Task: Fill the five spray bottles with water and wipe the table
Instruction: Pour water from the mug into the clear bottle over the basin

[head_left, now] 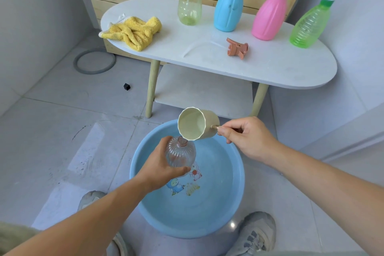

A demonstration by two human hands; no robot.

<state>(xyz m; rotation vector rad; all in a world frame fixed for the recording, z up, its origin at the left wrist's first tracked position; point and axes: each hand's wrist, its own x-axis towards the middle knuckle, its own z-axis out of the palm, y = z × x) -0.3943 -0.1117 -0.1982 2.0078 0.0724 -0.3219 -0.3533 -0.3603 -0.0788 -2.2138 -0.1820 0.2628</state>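
Our left hand (160,164) grips the clear bottle (181,154) over the basin (232,189); our right hand (247,137) pinches the tilted cup (196,123) (lip just above the neck). Narrow mouth: water may spill outside.

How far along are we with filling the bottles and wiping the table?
Done: nothing clearly; the yellowish bottle looks nearly empty, the blue bottle, pink bottle and green bottle cannot be judged. In hand: left hand holds the clear bottle over the basin, right hand tips the cup at its mouth. Left: refitting the spray head lying on the table, any unfilled bottles, wiping with the yellow cloth.
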